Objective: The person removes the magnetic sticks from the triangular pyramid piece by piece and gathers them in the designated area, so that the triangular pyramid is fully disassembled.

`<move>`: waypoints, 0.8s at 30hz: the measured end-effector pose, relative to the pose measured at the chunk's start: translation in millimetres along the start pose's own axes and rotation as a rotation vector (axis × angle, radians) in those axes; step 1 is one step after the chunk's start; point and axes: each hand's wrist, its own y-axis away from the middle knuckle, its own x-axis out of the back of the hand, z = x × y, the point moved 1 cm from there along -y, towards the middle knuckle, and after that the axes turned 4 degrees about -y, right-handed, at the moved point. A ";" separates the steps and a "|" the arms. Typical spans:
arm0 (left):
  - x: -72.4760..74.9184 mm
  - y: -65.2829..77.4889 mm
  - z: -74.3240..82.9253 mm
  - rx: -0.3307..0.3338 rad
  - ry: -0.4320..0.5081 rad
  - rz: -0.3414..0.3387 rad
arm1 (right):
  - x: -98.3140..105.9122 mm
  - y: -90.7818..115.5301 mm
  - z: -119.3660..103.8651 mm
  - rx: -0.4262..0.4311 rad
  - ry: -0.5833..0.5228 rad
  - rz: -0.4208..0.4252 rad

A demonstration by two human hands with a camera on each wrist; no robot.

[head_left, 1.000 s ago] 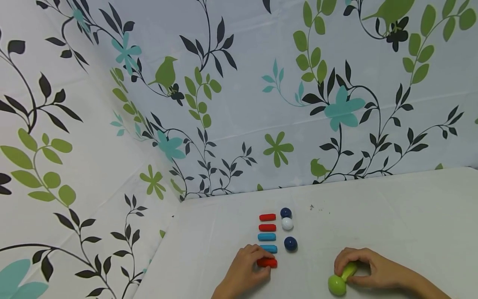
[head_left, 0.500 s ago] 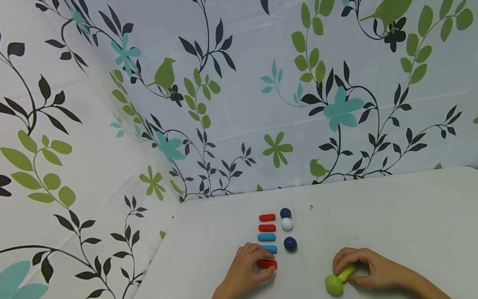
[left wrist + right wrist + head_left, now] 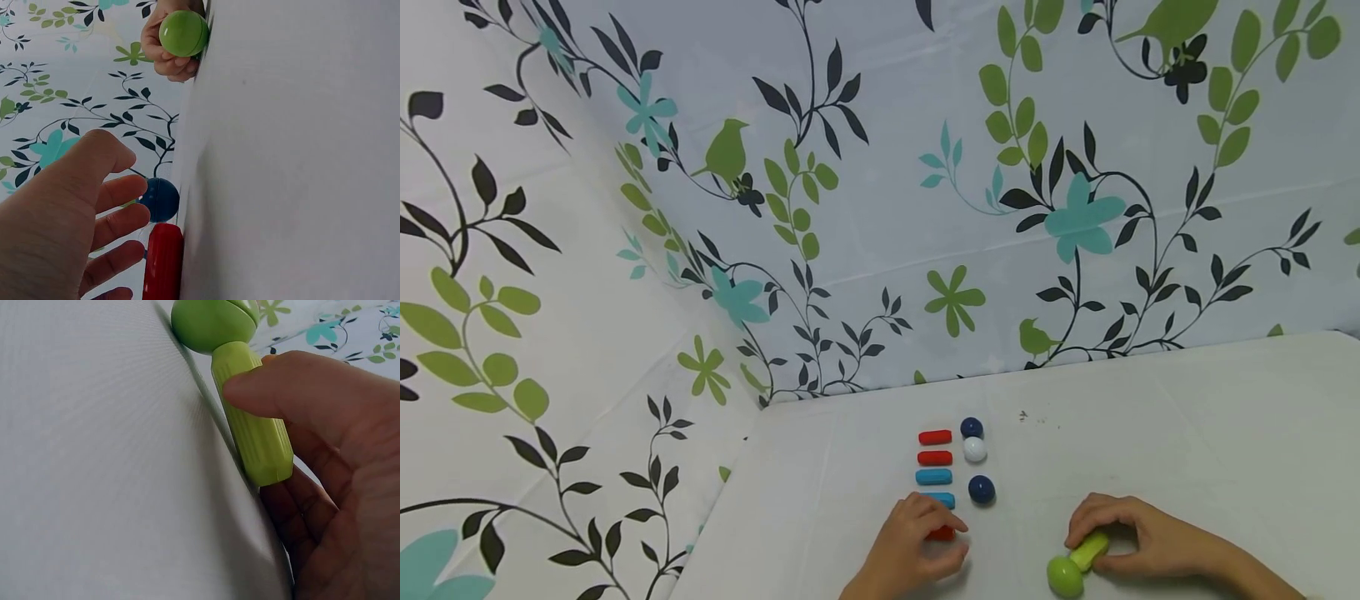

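Note:
My right hand point(image 3: 1150, 537) pinches a light green ribbed stick point(image 3: 253, 431) between thumb and fingers, low over the white table. A green ball point(image 3: 1065, 577) sits at the stick's far end, touching it. The left hand point(image 3: 910, 546) hovers around a red stick point(image 3: 164, 262), fingers loosely bent and apart from it in the left wrist view; in the head view the fingers partly hide that stick. Just beyond lies a blue stick point(image 3: 942, 500), with a dark blue ball point(image 3: 981, 489) to its right.
Farther back in the same column lie another blue stick point(image 3: 933, 477) and two red sticks, the nearer red stick point(image 3: 935, 458) among them. A white ball point(image 3: 974, 450) and a second dark blue ball point(image 3: 972, 427) stand beside them. Patterned cloth point(image 3: 880, 208) hangs behind the table point(image 3: 1187, 433).
The left hand has shifted right over the red stick, its thumb and fingers coming away from it. The right hand keeps its pinch, while the green ball has moved slightly left.

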 end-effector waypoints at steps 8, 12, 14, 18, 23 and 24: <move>-7.0 -4.2 11.4 -0.090 -0.050 -0.026 | 1.0 0.0 3.9 0.030 0.009 -0.015; -9.4 -8.1 17.2 -0.131 -0.064 -0.044 | 1.6 -0.1 4.5 0.025 -0.002 -0.017; -10.6 -10.5 20.7 -0.134 -0.052 -0.073 | 1.4 -0.2 3.4 0.015 -0.007 -0.015; -13.9 -16.0 28.8 -0.102 0.004 -0.167 | 0.7 0.2 0.1 -0.054 -0.035 -0.001; -17.9 -21.2 37.4 -0.087 0.062 -0.247 | 0.2 1.1 1.2 -0.057 -0.031 0.001; -18.7 -22.3 38.9 -0.091 0.069 -0.255 | 0.4 1.3 2.1 -0.042 -0.023 -0.003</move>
